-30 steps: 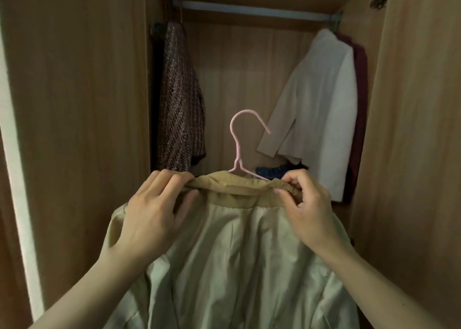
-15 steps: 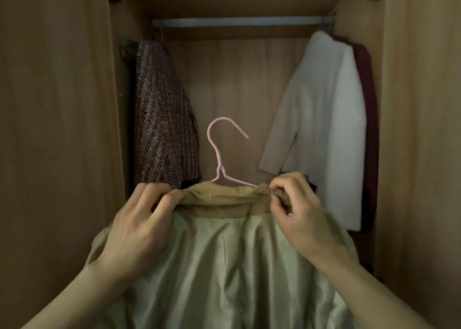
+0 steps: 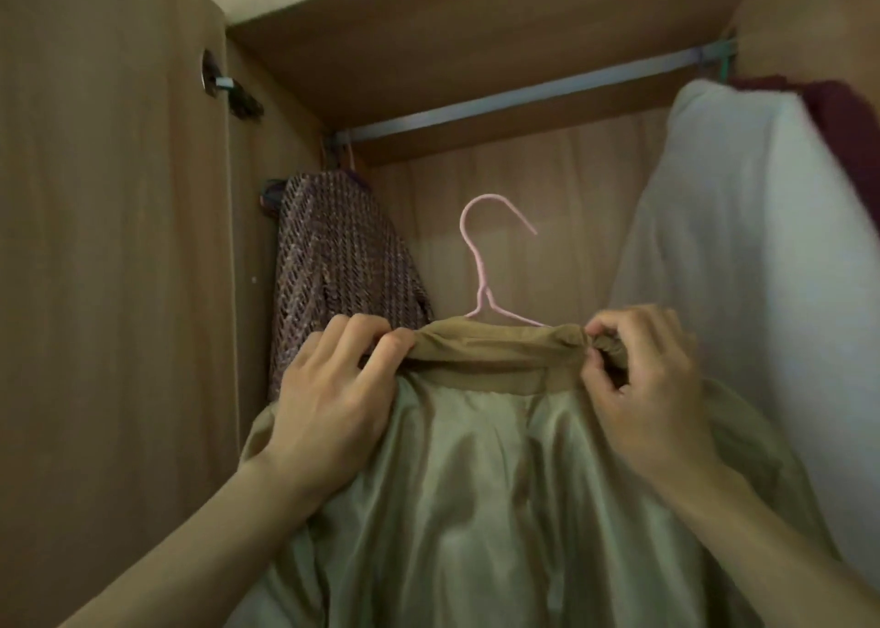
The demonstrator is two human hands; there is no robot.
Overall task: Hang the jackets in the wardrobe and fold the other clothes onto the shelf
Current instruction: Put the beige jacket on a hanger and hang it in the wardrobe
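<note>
The left hand [image 3: 333,399] is gripping the left end of the tan jacket's [image 3: 500,484] collar. The right hand [image 3: 643,389] is pinching the right end. The jacket is sitting on a pink hanger [image 3: 481,265], whose hook is below the metal rail [image 3: 514,98], not touching it. A brown knit jacket [image 3: 343,265] is hanging on the left and a white jacket [image 3: 752,265] on the right.

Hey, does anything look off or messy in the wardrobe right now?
Only the tan jacket: its collar is bunched and twisted under the right hand, and its pink hanger isn't on the rail yet. The other jackets hang normally.
</note>
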